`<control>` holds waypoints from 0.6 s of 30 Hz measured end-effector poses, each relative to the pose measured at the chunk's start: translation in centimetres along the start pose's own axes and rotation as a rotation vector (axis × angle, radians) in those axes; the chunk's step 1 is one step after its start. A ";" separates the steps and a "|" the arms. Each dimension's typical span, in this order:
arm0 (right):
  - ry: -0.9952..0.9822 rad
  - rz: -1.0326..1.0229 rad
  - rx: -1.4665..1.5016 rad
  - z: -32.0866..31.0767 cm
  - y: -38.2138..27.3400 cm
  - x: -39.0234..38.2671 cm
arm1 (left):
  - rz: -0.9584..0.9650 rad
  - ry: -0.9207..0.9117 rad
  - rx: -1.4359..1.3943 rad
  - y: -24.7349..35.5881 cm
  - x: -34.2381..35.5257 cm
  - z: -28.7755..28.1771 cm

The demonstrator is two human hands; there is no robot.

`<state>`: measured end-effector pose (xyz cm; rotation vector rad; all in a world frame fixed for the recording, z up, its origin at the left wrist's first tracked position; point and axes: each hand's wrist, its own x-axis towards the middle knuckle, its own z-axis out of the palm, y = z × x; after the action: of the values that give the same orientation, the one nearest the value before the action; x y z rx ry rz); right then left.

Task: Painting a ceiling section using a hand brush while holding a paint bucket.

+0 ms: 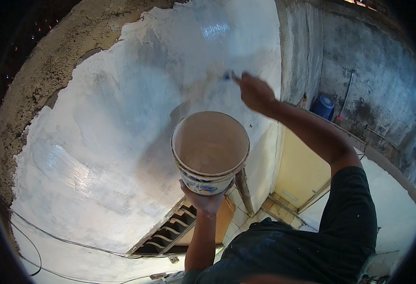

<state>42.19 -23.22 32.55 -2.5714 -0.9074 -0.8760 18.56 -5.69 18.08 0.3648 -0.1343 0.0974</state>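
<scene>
My left hand [207,202] supports a paint bucket [202,184] from below, fingers wrapped around its base. The bucket is white with blue print, tilted so its pale, paint-coated inside shows. Farther up, my right hand [256,93] is closed on the handle of a paintbrush [228,75]. The brush is blurred by motion, its pale bristles at or close to the wall [123,128]; I cannot tell whether they touch. White paint covers this wall in streaks, with wet, shiny patches and greyer areas.
Rough bare masonry [37,90] borders the wall at left. Below are a slatted vent opening [168,232] and loose cables [70,242]. To the right are a pale yellow door panel [302,165], a blue container [322,107] and a stained grey wall [373,71].
</scene>
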 end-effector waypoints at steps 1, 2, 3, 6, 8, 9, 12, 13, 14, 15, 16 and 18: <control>-0.072 0.002 0.010 1.9 0.0 -1.6 | 0.068 0.098 0.043 -0.2 -0.3 1.5; -0.157 0.011 -0.020 2.9 -0.7 -3.1 | 0.145 0.200 0.086 -0.1 -0.5 2.2; -0.223 -0.009 -0.022 3.9 -0.4 -4.1 | 0.151 0.201 0.086 0.2 -0.6 1.3; -0.721 -0.067 -0.045 3.0 0.3 -3.7 | 0.081 0.083 0.037 0.9 -1.0 -1.1; -0.689 -0.095 -0.043 3.0 1.1 -2.9 | 0.045 0.130 -0.032 0.6 -1.1 -0.5; -0.645 -0.017 -0.031 3.1 1.9 -2.1 | 0.036 0.094 0.011 0.5 -1.2 -0.7; -0.330 0.060 0.063 -0.6 1.1 1.5 | 0.065 0.111 0.122 0.5 -1.1 -0.9; -0.333 0.064 0.065 -0.9 1.3 1.5 | 0.061 0.114 0.123 0.5 -1.2 -1.1; -0.140 0.053 0.099 -1.2 1.4 1.5 | 0.043 0.115 0.106 0.5 -1.2 -1.4; 0.053 0.041 0.132 -1.2 1.4 1.4 | 0.028 0.117 0.089 0.5 -1.3 -1.7; 0.052 0.043 0.130 -0.9 1.3 1.0 | 0.011 0.115 0.070 0.3 -1.3 -2.1; 0.341 0.071 0.261 0.6 0.5 -0.9 | -0.014 0.116 0.031 -0.1 -1.7 -2.4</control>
<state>42.21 -23.78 31.52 -2.1350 -0.7670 -1.0566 17.19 -5.06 15.61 0.3896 -0.0157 0.1069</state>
